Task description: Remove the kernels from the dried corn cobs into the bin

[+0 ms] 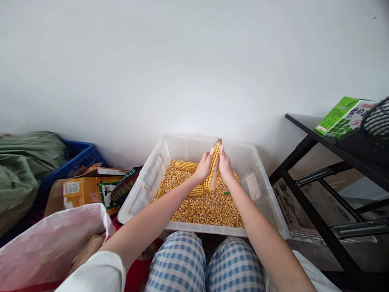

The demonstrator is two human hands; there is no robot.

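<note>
Between my two hands an ear of corn (214, 168) is held tilted, its tip up, above a clear plastic bin (266, 182). Part of its right side is bare of kernels. My left hand (204, 166) grips it from the left, and my right hand (226, 165) presses on it from the right. Loose corn kernels (208, 212) cover the bin's floor. Another ear of corn (185, 165) lies on the kernels near the back left, and a further ear (196, 190) lies partly hidden behind my left wrist. A small green piece (227, 193) rests among the kernels.
A white-and-red sack (51, 239) stands open at the front left. Beyond it are a yellow carton (84, 191) and a blue crate (82, 157) with green cloth (21, 165). A black table (310, 124) at right bears a green box (339, 117). The white wall rises behind the bin.
</note>
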